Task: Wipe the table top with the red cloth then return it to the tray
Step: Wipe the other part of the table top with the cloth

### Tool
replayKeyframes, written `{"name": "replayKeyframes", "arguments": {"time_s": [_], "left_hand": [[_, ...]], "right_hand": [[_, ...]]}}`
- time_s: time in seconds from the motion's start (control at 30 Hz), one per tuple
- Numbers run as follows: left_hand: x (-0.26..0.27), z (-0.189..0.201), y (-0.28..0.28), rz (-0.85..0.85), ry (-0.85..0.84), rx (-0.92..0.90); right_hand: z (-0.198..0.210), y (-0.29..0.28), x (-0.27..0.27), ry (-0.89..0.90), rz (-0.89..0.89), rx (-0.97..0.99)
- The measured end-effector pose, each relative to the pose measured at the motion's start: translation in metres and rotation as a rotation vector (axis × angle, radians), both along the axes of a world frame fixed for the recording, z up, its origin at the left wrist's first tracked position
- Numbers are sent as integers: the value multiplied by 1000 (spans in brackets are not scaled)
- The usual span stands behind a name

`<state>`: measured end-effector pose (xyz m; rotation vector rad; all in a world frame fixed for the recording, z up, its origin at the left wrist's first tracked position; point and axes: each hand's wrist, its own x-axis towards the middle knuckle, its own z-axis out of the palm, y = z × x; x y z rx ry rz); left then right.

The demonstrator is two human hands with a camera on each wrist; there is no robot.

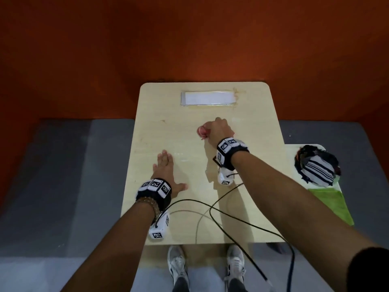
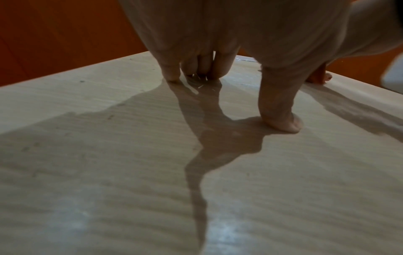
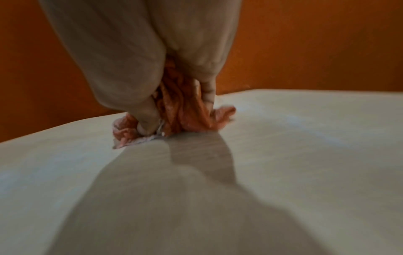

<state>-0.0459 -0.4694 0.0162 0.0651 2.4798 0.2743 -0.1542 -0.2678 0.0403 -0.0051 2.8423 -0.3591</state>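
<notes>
Hands: 2 in view, both bare, each with a black wristband carrying white marker blocks.
Right hand (image 1: 217, 129): fingers curled round the red cloth (image 1: 202, 131), which is bunched into 1 wad and pressed onto the table top (image 1: 189, 218). In the right wrist view the cloth (image 3: 181, 110) spills out on both sides of the thumb and fingers (image 3: 208, 89) and touches the wood; that picture is blurred.
Left hand (image 1: 166, 171): flat and spread on the table top near its left edge, palm down, holding nothing. The left wrist view shows the fingertips (image 2: 172, 75) and the thumb (image 2: 283, 119) touching the surface.
Red cloth, place: on the right half of the table top, about midway between front and back edges, well apart from the tray (image 1: 291, 157).
Tray: 1, white, on the right just beside the table's right edge, only partly in frame.
Cloths in the tray: 1 striped grey-and-white cloth (image 1: 317, 170) on a dark crumpled one (image 1: 307, 149), and 1 green cloth (image 1: 334, 205) lying nearer the person; whether the dark heap is a single cloth cannot be told.
Paper strip (image 1: 207, 98): 1, white, lying flat near the far edge of the table.
Cables (image 1: 212, 209): 2 dark ones run from the wristbands over the front of the table; 1 lighter one curves beside them.
Shoes (image 1: 177, 262): 2, pale, on the grey floor below the table's front edge.
Wall (image 1: 189, 39): orange-red, behind the table.
</notes>
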Motion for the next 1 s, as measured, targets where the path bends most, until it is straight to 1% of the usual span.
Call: {"name": "replayKeyframes", "arguments": {"time_s": [0.07, 0.17, 0.23, 0.3, 0.37, 0.47, 0.53, 0.6, 0.67, 0.77, 0.87, 0.93, 1.0], "left_hand": [[0, 1, 0, -2, 8, 1], [2, 2, -1, 4, 21, 20], [3, 4, -1, 6, 22, 26], [0, 6, -1, 4, 15, 22], [-1, 6, -2, 3, -1, 25], [0, 4, -2, -7, 8, 14], [0, 0, -2, -11, 0, 14], [-1, 0, -3, -23, -3, 2], [-1, 3, -2, -28, -4, 11], [2, 11, -5, -47, 25, 8], [11, 16, -17, -108, 6, 12], [19, 20, -27, -129, -1, 15], [23, 22, -38, -124, 12, 31]], "right_hand": [[-4, -6, 28, 3, 41, -6], [-10, -12, 79, -32, 160, -19], [-11, -11, 93, -80, 196, 1], [-9, -10, 80, -77, 191, -7], [-8, -13, 51, -34, 155, -3], [-10, -25, 0, -29, 99, -16], [-9, -35, -17, -37, 71, -27], [-7, -42, -16, -27, 65, -10], [-8, -47, -3, -8, 86, -18], [-8, -60, 38, -48, 183, -5], [-12, -68, 74, -119, 235, -27], [-6, -67, 74, -182, 269, -59], [3, -65, 52, -168, 210, -156]]}}
